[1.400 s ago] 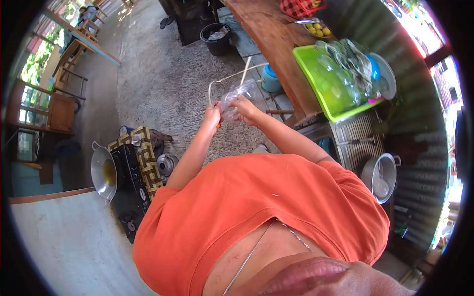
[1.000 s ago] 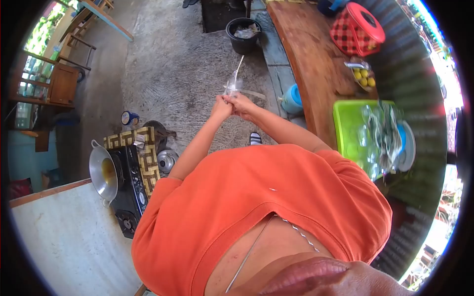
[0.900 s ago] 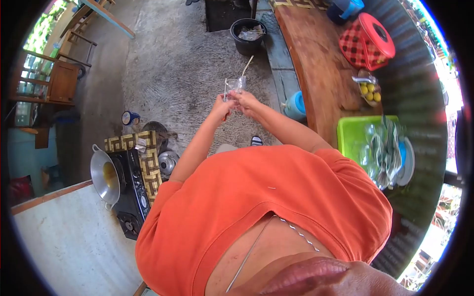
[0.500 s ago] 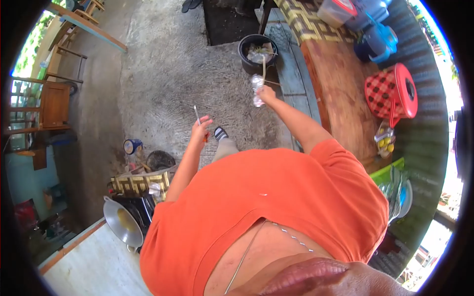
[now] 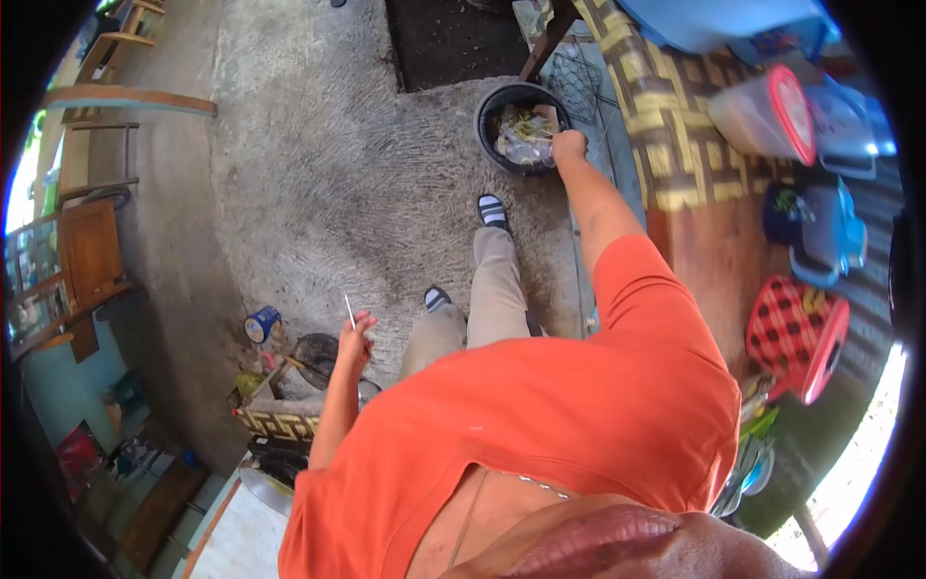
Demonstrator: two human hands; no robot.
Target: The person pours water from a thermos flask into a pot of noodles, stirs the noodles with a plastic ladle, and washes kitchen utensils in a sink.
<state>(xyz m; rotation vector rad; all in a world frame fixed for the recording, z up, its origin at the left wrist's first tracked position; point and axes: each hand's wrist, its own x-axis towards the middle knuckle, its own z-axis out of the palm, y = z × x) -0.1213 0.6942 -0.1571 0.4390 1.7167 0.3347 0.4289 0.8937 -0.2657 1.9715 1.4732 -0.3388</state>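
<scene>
Grasping a slim silvery blade (image 5: 349, 311): left hand (image 5: 353, 344), eight o'clock.
Right hand (image 5: 570, 147), grip unclear, is reaching a round black bin (image 5: 485, 139), one o'clock; crumpled clear plastic (image 5: 524, 151) is lying inside, probably light, slippery, best bunched.

This is looking like a home kitchen — a rough one, partly opening to the outdoors. A concrete floor (image 5: 299, 193) is spreading below, and daylight is coming in past a corrugated wall (image 5: 873, 323). Along a wooden counter (image 5: 719, 246), a lidded tub (image 5: 767, 114), a blue jug (image 5: 834, 227) and a checked basket (image 5: 793, 333) are sitting. A bin (image 5: 489, 145) is holding plastic and scraps — and a metal pan (image 5: 268, 490) is showing at lower left.
</scene>
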